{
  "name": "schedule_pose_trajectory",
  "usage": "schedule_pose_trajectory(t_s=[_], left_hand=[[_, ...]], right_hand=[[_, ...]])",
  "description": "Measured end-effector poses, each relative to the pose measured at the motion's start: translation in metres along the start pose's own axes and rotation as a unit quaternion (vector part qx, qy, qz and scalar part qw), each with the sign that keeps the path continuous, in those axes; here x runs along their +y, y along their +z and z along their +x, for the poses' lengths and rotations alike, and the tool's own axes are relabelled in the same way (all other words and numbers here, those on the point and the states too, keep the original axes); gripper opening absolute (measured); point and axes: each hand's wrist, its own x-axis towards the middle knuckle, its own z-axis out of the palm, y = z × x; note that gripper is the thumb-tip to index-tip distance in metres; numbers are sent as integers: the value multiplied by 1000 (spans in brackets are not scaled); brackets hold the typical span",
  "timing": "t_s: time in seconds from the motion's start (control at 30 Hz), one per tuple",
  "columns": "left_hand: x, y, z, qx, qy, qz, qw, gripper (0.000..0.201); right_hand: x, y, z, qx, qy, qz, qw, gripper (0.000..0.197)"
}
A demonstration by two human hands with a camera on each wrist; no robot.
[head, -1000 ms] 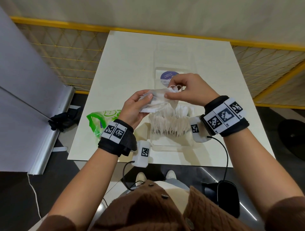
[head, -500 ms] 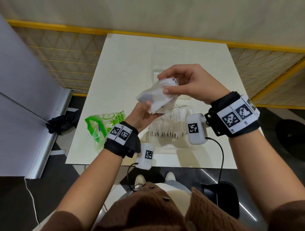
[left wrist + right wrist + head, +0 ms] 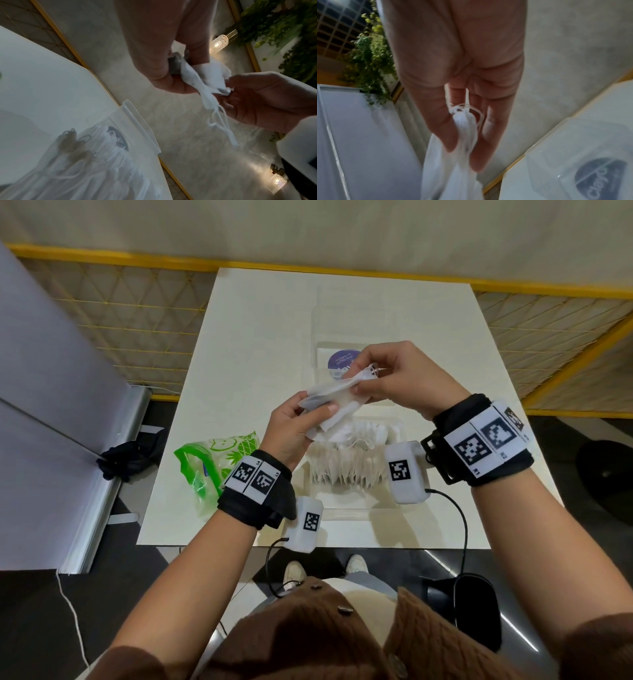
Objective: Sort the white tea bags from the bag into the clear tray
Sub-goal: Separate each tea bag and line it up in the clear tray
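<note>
Centre frame, above the counter (image 3: 260, 337): left hand (image 3: 291, 433) grips a bunch of tea bags (image 3: 334, 402); right hand (image 3: 400, 381) pinches one top. Peel one slowly, keeping strings untangled, then lower it into the tray (image 3: 399, 429) just below.

I see a bunch of white tea bags (image 3: 334, 402) held above the clear tray (image 3: 356, 508), where more bags (image 3: 346, 463) stand, seemingly upright; the green bag (image 3: 202, 467) lies left.
</note>
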Motion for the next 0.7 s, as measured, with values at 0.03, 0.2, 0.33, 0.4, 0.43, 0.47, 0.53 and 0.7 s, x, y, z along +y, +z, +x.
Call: schedule_pose_trajectory(t_s=[0.03, 0.2, 0.33, 0.4, 0.43, 0.47, 0.53, 0.7], left_hand=[[0, 1, 0, 4, -6, -4, 1000, 20], [2, -7, 1, 30, -52, -60, 996, 16], [8, -14, 4, 60, -49, -167, 983, 25], [11, -10, 6, 50, -45, -183, 981, 28], [12, -5, 8, 39, -45, -198, 978, 29], [13, -1, 9, 27, -46, -210, 976, 29], [10, 6, 12, 6, -54, -218, 974, 36], [3, 9, 15, 25, -76, -248, 965, 26]], right_hand=[[-1, 0, 0, -16, -3, 16, 1000, 22], [3, -14, 4, 54, 5, 37, 998, 22], [21, -22, 8, 123, 22, -40, 991, 28], [28, -14, 10, 92, 43, -34, 994, 30], [29, -8, 10, 72, 50, -24, 996, 28], [30, -2, 10, 55, 54, -11, 997, 26], [29, 10, 12, 35, 62, 30, 997, 25], [22, 21, 14, 19, 67, 128, 989, 20]])
